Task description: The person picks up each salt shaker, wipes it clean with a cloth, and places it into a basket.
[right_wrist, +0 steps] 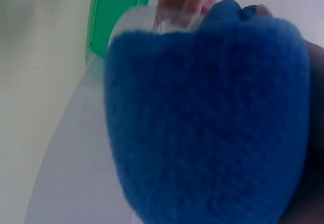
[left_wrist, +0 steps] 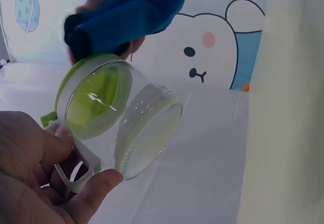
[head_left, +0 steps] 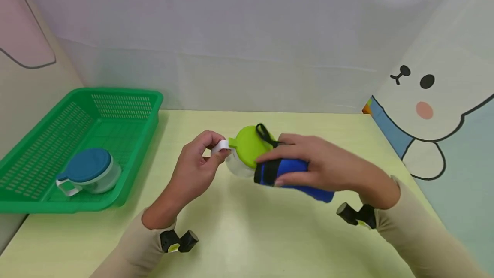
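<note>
My left hand (head_left: pixel 194 164) grips the white handle of a clear jar (left_wrist: pixel 147 127) with a lime-green lid (head_left: pixel 247 146). In the left wrist view the jar is tilted, its round base facing right. My right hand (head_left: pixel 316 162) holds a fluffy blue cleaning cloth (head_left: pixel 289 166) with a black band and a black cord loop (head_left: pixel 264 133). One end of the cloth is right at the green lid's edge. In the right wrist view the cloth (right_wrist: pixel 207 122) fills most of the picture and hides most of the jar.
At the left of the pale yellow table (head_left: pixel 247 235) stands a green plastic basket (head_left: pixel 148 140). Inside it sits a similar clear jar with a blue lid (head_left: pixel 88 164) and a white handle. A white curtain (head_left: pixel 247 55) closes the back; a cartoon-printed sheet (head_left: pixel 455 98) hangs at the right.
</note>
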{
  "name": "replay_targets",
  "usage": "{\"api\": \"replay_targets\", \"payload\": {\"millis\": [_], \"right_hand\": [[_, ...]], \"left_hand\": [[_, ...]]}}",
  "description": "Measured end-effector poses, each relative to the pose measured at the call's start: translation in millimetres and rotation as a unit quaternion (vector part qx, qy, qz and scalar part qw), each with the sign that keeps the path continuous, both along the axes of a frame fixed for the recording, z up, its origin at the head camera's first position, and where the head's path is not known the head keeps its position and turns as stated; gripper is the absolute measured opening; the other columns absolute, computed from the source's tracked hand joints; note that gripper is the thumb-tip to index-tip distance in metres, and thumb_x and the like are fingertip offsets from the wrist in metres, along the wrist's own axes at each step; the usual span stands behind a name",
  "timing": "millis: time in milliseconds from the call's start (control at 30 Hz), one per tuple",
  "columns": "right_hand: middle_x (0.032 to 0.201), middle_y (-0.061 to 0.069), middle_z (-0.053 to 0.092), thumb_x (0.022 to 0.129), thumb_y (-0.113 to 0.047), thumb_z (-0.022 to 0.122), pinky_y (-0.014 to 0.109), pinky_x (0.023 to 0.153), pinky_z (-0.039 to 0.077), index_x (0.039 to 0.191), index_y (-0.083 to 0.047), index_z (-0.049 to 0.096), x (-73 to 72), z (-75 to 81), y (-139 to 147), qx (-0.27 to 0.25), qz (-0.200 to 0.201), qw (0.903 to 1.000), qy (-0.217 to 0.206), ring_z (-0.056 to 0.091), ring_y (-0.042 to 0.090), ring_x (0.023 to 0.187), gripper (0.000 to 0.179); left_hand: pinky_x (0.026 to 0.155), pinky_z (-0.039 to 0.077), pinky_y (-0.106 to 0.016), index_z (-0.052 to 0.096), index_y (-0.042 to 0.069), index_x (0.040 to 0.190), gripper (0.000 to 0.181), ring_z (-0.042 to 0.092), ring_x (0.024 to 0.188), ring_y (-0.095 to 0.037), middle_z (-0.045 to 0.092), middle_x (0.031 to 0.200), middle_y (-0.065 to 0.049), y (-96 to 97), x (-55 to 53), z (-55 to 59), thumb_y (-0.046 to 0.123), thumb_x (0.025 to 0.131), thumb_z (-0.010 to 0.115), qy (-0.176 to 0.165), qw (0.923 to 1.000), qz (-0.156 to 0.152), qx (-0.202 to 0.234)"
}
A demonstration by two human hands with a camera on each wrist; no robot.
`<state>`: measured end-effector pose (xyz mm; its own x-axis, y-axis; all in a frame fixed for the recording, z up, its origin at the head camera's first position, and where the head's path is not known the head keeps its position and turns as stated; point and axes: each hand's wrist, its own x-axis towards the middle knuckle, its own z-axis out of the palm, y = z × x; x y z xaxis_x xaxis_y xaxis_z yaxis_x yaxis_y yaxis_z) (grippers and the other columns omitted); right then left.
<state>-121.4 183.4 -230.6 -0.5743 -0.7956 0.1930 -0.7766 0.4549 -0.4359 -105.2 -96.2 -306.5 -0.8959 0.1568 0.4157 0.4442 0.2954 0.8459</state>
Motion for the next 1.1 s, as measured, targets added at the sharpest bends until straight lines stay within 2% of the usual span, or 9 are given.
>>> {"api": "replay_targets", "payload": {"millis": [167,200,333,400,500,533,667,833,1100], "right_hand": [[0.108,0.001,0.06,0.096,-0.028,0.077,0.039,0.076,0.056,0.137,-0.023,0.067,-8.9,0.8,-6.1,-0.026,-0.095,0.9938,0.051,0.06,0.019,0.091,0.042],[0.11,0.002,0.06,0.097,-0.03,0.076,0.04,0.076,0.056,0.137,-0.023,0.066,-8.0,-0.4,-9.9,-0.028,-0.095,0.9937,0.053,0.06,0.02,0.092,0.042],[0.109,-0.002,0.058,0.096,-0.03,0.076,0.036,0.075,0.057,0.137,-0.026,0.066,-1.7,0.5,-9.5,-0.006,-0.029,0.9994,0.016,0.061,0.015,0.092,0.042],[0.106,-0.002,0.058,0.095,-0.027,0.077,0.036,0.075,0.056,0.133,-0.025,0.068,-3.1,3.1,-3.7,0.007,-0.043,0.9986,0.029,0.06,0.015,0.09,0.039],[0.107,0.001,0.059,0.096,-0.03,0.077,0.04,0.075,0.056,0.133,-0.024,0.068,-5.8,2.0,-4.6,0.007,-0.1,0.9926,0.069,0.06,0.019,0.09,0.039],[0.107,0.001,0.059,0.096,-0.031,0.076,0.04,0.076,0.056,0.134,-0.024,0.068,-5.9,0.5,-6.4,0.002,-0.107,0.9916,0.073,0.06,0.02,0.09,0.039],[0.104,0.0,0.059,0.096,-0.029,0.076,0.038,0.074,0.055,0.133,-0.023,0.069,-5.0,0.5,-6.7,0.002,-0.08,0.9959,0.044,0.059,0.017,0.088,0.038],[0.102,0.001,0.058,0.095,-0.03,0.078,0.038,0.073,0.054,0.131,-0.023,0.07,-5.8,3.0,-9.5,0.008,-0.106,0.9916,0.073,0.058,0.018,0.086,0.037],[0.106,0.002,0.059,0.097,-0.028,0.076,0.04,0.075,0.055,0.134,-0.023,0.069,-5.1,3.7,-8.7,-0.015,-0.1,0.9938,0.045,0.059,0.02,0.09,0.039]], "left_hand": [[0.074,0.061,-0.031,0.062,0.007,0.102,0.015,0.058,0.091,-0.02,0.061,0.096,-0.004,2.2,1.2,1.1,-0.001,0.095,0.072,-0.012,0.9995,-0.029,0.004],[0.074,0.061,-0.031,0.062,0.007,0.102,0.014,0.058,0.091,-0.02,0.061,0.097,-0.004,3.1,1.0,0.9,0.0,0.095,0.073,-0.014,0.9994,-0.03,0.001],[0.07,0.059,-0.029,0.063,0.008,0.1,0.015,0.058,0.09,-0.018,0.062,0.095,-0.002,2.7,1.3,1.5,0.0,0.094,0.074,-0.01,0.9999,-0.009,-0.009],[0.069,0.059,-0.029,0.063,0.008,0.099,0.017,0.057,0.089,-0.019,0.062,0.094,-0.002,0.8,1.3,2.0,-0.002,0.092,0.075,-0.003,0.9999,-0.004,-0.009],[0.071,0.06,-0.03,0.063,0.008,0.101,0.016,0.058,0.09,-0.019,0.061,0.095,-0.003,-0.2,1.0,1.9,-0.002,0.094,0.074,-0.005,0.9999,-0.014,-0.007],[0.071,0.06,-0.03,0.063,0.008,0.101,0.015,0.058,0.09,-0.019,0.061,0.096,-0.002,-0.1,1.0,1.6,-0.001,0.094,0.074,-0.006,0.9998,-0.016,-0.009],[0.07,0.06,-0.03,0.063,0.008,0.101,0.016,0.058,0.09,-0.019,0.061,0.096,-0.002,-0.2,2.9,0.8,0.0,0.094,0.074,-0.011,0.9997,-0.014,-0.013],[0.072,0.061,-0.031,0.063,0.008,0.101,0.016,0.058,0.09,-0.02,0.061,0.095,-0.003,0.3,4.2,2.4,-0.001,0.094,0.074,-0.018,0.9997,-0.014,-0.002],[0.074,0.061,-0.03,0.063,0.006,0.102,0.015,0.058,0.092,-0.02,0.061,0.096,-0.005,-0.8,1.4,6.6,-0.001,0.094,0.073,-0.018,0.9997,-0.016,0.002]]}}
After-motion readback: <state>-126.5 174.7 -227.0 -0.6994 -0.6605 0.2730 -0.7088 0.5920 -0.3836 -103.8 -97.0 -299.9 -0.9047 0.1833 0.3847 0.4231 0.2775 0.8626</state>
